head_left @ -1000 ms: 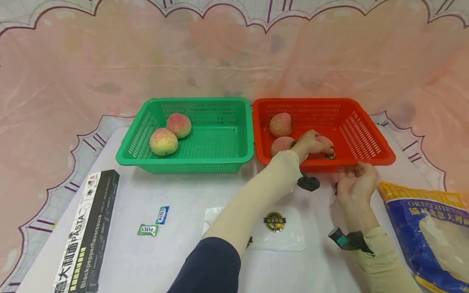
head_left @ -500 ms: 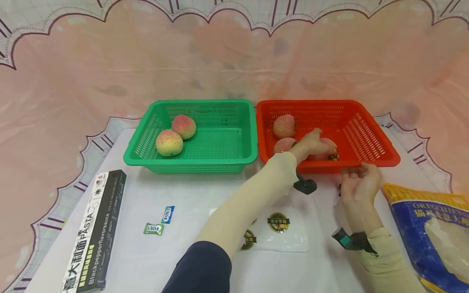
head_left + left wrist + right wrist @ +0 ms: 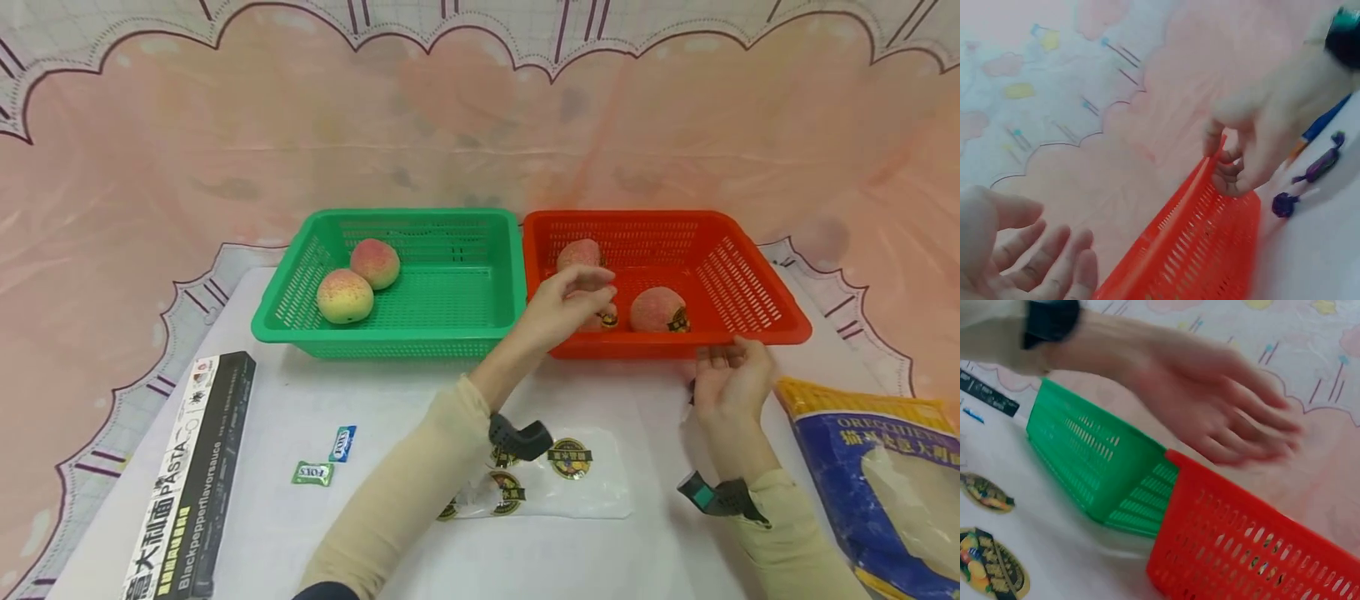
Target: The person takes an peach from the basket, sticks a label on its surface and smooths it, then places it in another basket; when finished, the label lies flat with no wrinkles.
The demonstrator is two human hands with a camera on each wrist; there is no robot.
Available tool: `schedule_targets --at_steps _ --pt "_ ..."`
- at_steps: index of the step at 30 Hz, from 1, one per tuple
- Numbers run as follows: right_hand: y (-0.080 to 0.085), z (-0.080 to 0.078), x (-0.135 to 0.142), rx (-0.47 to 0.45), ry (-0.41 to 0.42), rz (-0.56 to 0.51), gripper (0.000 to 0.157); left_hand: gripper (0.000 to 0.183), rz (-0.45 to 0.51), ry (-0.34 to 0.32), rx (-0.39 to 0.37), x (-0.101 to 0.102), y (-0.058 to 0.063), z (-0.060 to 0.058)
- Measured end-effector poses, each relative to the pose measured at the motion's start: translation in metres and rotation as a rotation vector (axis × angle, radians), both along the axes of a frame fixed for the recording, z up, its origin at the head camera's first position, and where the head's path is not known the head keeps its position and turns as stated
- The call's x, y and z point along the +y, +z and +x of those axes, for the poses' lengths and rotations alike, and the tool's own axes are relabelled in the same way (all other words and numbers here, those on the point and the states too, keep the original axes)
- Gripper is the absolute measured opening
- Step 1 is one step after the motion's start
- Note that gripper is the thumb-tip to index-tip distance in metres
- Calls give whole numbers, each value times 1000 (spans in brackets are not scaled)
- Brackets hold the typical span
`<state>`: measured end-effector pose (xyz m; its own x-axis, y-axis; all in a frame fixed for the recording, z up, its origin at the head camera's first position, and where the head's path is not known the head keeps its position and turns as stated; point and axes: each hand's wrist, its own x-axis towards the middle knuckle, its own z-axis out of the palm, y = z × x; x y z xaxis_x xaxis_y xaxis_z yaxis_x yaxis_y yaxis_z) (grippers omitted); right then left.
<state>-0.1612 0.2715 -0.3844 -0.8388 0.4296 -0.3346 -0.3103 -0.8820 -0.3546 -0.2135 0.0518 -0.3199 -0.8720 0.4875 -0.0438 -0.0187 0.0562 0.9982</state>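
Observation:
My left hand [image 3: 566,308] hangs over the left front rim of the red basket [image 3: 738,335], fingers loosely bent and holding nothing. In the right wrist view the same left hand [image 3: 1222,412] is blurred above that basket. My right hand [image 3: 733,379] grips the basket's front rim; the left wrist view shows the right hand [image 3: 1250,137] with thumb over the rim and fingers beneath. A peach [image 3: 656,309] with a dark label lies inside near the front. Another peach [image 3: 580,253] lies behind my left fingers, and a third is partly hidden by that hand.
A green basket [image 3: 390,336] with two peaches adjoins at left. A pasta box [image 3: 191,483], two small candies [image 3: 312,473] and a clear labelled bag [image 3: 585,492] lie in front. A blue pasta bag [image 3: 840,467] lies right. Dark wrapped candies [image 3: 1322,164] lie near my right hand.
My left hand has let go of the labelled peach in the red basket and drawn back left toward the front rim. My right hand keeps its grip on the rim.

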Motion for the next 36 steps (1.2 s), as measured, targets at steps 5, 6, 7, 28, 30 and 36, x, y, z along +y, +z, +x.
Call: schedule_targets --at_steps 5,6,7,28,30,36 --pt "-2 8 -1 -13 105 19 39 27 117 50 17 -41 -21 27" --pt "-2 9 -2 -11 144 31 38 27 139 61 19 -48 -28 30" --pt "-3 11 -3 -11 182 48 38 27 146 73 17 -55 -35 33" --pt "19 25 -67 302 688 946 10 29 749 762 -295 -134 -69 55" --pt "30 16 -79 305 679 1019 9 24 807 807 -277 -138 -66 54" --pt "51 -17 -116 259 683 1119 20 14 935 868 -268 -145 -61 51"
